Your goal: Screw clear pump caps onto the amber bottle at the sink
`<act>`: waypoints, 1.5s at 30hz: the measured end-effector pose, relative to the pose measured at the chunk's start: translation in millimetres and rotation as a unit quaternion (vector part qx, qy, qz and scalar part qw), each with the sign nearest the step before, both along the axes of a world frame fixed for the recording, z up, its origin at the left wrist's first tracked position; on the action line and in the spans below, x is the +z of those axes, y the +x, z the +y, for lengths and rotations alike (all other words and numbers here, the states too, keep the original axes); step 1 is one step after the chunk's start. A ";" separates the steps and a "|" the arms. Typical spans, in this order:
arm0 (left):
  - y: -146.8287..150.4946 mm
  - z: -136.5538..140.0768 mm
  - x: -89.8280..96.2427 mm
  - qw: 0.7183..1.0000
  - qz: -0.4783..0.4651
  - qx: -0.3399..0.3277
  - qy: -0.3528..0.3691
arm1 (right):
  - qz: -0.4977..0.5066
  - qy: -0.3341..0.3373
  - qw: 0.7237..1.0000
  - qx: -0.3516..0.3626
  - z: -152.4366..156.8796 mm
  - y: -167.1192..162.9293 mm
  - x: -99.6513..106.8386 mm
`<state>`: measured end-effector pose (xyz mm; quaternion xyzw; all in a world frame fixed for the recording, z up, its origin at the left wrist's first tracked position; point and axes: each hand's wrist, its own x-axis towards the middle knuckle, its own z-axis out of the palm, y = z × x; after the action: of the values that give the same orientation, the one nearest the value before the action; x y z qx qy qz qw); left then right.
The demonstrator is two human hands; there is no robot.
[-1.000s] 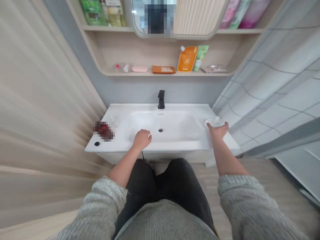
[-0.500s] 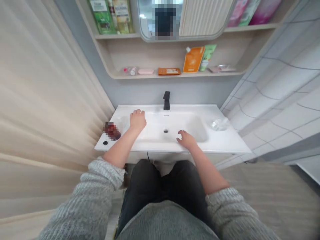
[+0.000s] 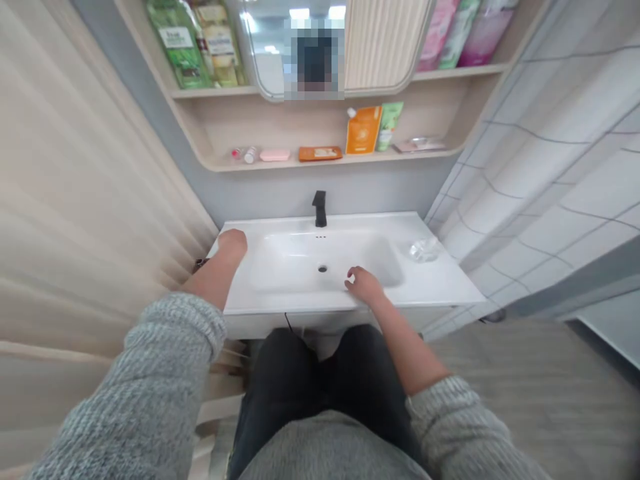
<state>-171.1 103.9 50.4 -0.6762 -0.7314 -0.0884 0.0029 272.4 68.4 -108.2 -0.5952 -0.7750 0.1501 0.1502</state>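
Observation:
My left hand [image 3: 233,244] is over the left end of the white countertop [image 3: 240,293]. It hangs bent at the wrist with its fingers hidden, so I cannot tell what it touches. Part of a dark, pixelated item [image 3: 201,264] shows behind my left forearm. Above the near right part of the sink basin [image 3: 290,263] is my right hand [image 3: 366,287], holding nothing. Its fingers are loosely curled, with a gap between thumb and forefinger. At the back of the basin stands a black faucet [image 3: 320,209].
Crumpled clear plastic [image 3: 424,250] lies on the counter's right side. A wall shelf [image 3: 280,167] above holds an orange pouch [image 3: 363,131], a green tube [image 3: 389,125] and a flat orange packet [image 3: 320,154]. Bottles flank the mirror [image 3: 267,67]. A curtain [image 3: 100,200] borders the left.
My left hand has moved left from the basin's edge to the counter's left end, covering most of the dark red item. My right hand stays over the basin. The view has shifted.

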 end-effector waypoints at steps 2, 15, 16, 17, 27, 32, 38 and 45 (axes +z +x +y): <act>17.4 0.8 1.7 0.999 0.033 0.039 -0.017 | 0.008 -0.006 1.000 -0.004 -1.2 0.6 1.5; 172.0 -67.3 -120.9 0.952 -0.187 -0.188 0.152 | 0.216 0.078 0.957 0.180 7.2 -24.4 -8.2; 172.0 -67.8 -131.2 0.946 -0.206 -0.198 0.153 | 0.220 0.076 0.954 0.189 9.0 -30.8 -10.2; 170.0 -67.0 -140.0 0.941 -0.224 -0.208 0.148 | 0.220 0.070 0.954 0.193 9.7 -37.4 -12.1; 148.0 -51.1 -174.8 0.912 -0.334 -0.197 0.132 | 0.172 0.023 0.974 0.144 -4.3 -57.4 -15.4; 146.0 -49.7 -178.2 0.891 -0.394 -0.178 0.138 | 0.186 0.018 0.973 0.132 -1.4 -55.9 -17.7; 143.7 -46.9 -182.0 0.874 -0.426 -0.178 0.152 | 0.210 0.020 0.969 0.128 2.9 -55.6 -23.5; 145.0 -46.2 -180.6 0.865 -0.451 -0.168 0.140 | 0.223 0.008 0.967 0.126 4.7 -55.6 -22.8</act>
<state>-26.1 57.8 -130.3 -0.6676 -0.5080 -0.4846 -0.2479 216.8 73.1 -131.0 -0.4430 -0.7920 0.2903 0.3036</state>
